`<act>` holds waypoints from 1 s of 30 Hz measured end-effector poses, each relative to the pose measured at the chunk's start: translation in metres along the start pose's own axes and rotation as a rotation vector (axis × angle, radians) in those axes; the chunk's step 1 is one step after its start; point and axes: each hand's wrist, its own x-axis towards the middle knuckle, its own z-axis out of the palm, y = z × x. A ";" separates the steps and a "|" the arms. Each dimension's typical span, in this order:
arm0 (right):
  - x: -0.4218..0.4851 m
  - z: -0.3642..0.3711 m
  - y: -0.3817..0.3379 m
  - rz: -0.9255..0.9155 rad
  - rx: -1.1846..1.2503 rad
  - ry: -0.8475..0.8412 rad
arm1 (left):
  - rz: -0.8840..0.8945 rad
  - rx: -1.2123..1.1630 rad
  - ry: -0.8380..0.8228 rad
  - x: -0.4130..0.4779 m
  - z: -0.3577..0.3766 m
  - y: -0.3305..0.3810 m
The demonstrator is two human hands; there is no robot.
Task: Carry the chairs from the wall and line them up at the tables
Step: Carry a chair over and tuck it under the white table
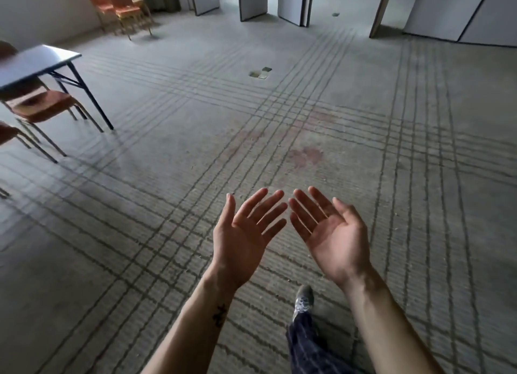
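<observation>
1. Your left hand point(243, 242) and right hand point(330, 239) float palms up, fingers point(250, 205) spread and released, holding nothing.
2. Orange chairs point(123, 10) stand far left by the wall point(42, 7).
3. One chair point(42, 105) sits under the left tabletop point(33, 63).

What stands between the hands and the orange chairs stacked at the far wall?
Nothing visible does. Open carpet runs from the empty left hand and right hand up to the stacked chairs. The table stands left of that line, and the floor hatch lies right of it.
</observation>
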 end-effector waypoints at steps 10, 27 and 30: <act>0.306 0.075 -0.089 0.127 0.022 -0.091 | 0.108 -0.020 0.089 0.285 0.026 0.097; 0.753 0.273 -0.083 0.265 -0.161 -0.151 | 0.223 -0.214 0.245 0.655 -0.076 0.347; 0.811 0.323 -0.087 0.248 -0.161 -0.186 | 0.229 -0.216 0.204 0.713 -0.078 0.401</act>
